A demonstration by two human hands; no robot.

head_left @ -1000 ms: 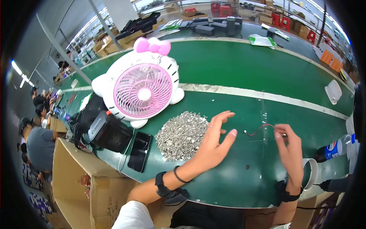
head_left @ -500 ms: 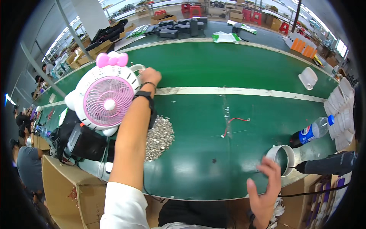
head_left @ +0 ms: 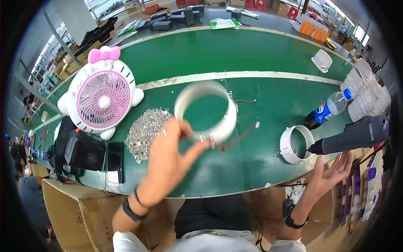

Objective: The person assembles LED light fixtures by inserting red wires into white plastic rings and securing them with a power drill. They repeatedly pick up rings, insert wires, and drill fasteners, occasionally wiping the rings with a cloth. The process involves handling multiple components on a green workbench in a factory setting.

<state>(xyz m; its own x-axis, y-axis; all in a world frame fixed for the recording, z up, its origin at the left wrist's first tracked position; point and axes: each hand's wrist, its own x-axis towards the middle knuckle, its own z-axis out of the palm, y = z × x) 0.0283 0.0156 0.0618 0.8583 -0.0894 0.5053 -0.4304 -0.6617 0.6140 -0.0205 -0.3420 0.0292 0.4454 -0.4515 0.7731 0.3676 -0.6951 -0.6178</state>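
Over the middle of the green bench, my left hand (head_left: 166, 153) pinches a white plastic ring (head_left: 228, 124) by its near edge; the ring is lifted, tilted and smeared by motion. My right hand (head_left: 329, 178) has its fingers apart, palm up, just below a dark power screwdriver (head_left: 359, 136). The screwdriver's tip is beside a second white ring (head_left: 287, 147) standing on the bench. To the left of the held ring spreads a heap of small silvery metal parts (head_left: 145, 134). A red wire (head_left: 242, 136) with a white connector lies partly behind the held ring.
A white and pink fan (head_left: 103, 101) with a bow stands at the left, with a phone (head_left: 115, 161) and black device (head_left: 84, 151) nearer me. At right are a cola bottle (head_left: 329, 110), stacked white parts (head_left: 367, 98) and a white shell (head_left: 322, 61). A cardboard box (head_left: 63, 201) sits lower left.
My left hand has come back from beside the fan toward me, bringing a white ring. My right hand has moved right, from near the standing ring to below the screwdriver. The view has shifted.
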